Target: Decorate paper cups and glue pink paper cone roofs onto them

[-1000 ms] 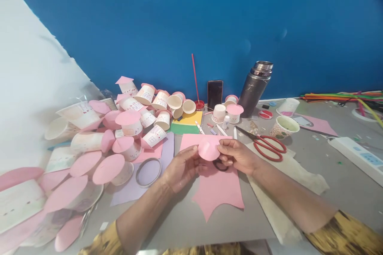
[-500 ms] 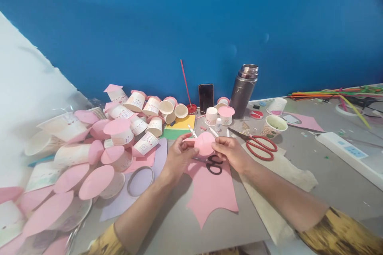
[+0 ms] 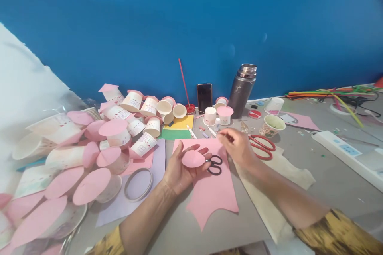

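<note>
On the upturned palm and outspread fingers of my left hand (image 3: 181,167) rests a small pink paper disc (image 3: 193,159), slightly coned. My right hand (image 3: 236,143) is apart from it, fingers curled together above the table; whatever they may grip is hidden. It covers the blades of the red-handled scissors (image 3: 263,152). Beneath my left hand lies a pink sheet (image 3: 214,195) with a curved cut edge. Black-handled scissors (image 3: 214,168) lie on that sheet, their blades hidden by my fingers. Close to my right fingertips are a white pen (image 3: 212,132) and a small white bottle (image 3: 217,123).
Many paper cups with pink paper tops (image 3: 113,129) crowd the left. A tape roll (image 3: 138,184) lies on purple paper (image 3: 110,213). At the back stand a phone (image 3: 204,97) and a dark flask (image 3: 243,91). A power strip (image 3: 347,149) and patterned cup (image 3: 271,126) are on the right.
My right hand has let go of the pink disc and moved right, closing its fingers. My left hand has turned palm up and lowered slightly, with the disc lying in it.
</note>
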### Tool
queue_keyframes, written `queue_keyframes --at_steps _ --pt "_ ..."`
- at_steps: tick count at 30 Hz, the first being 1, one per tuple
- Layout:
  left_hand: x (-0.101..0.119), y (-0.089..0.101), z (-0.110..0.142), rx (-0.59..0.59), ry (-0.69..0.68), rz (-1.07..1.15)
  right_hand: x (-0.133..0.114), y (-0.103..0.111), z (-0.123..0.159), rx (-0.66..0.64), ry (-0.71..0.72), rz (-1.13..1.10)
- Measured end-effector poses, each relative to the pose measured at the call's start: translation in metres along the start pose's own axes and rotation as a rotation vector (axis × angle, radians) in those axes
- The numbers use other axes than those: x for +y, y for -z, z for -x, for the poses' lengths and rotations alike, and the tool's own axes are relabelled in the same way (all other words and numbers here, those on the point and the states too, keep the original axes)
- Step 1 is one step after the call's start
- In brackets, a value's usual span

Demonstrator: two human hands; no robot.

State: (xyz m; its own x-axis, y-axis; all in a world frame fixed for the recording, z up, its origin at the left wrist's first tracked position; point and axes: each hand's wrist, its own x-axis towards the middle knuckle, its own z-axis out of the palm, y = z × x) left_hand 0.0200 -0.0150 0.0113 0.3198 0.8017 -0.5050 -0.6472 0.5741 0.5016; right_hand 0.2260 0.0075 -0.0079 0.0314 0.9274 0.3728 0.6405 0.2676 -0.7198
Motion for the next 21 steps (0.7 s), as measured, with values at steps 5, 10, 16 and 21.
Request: queue_keyframes --at_steps 5,10,16,21 --pt "0.007 0.007 -0.004 -0.022 0.034 0.023 0.036 0.003 -0.051 -0.068 -0.211 0.135" --pt "0.012 0.014 -0.005 -0.108 0.000 0.022 0.040 -0.017 -0.075 -0.080 -0.240 0.228" --pt "0.016 0.016 -0.004 -0.114 -0.049 0.051 0.039 -0.028 -0.074 -0.089 -0.151 0.284" --pt "0.018 0.019 -0.008 -0.119 -0.098 0.047 0.023 -0.017 -0.056 0.067 0.027 0.287"
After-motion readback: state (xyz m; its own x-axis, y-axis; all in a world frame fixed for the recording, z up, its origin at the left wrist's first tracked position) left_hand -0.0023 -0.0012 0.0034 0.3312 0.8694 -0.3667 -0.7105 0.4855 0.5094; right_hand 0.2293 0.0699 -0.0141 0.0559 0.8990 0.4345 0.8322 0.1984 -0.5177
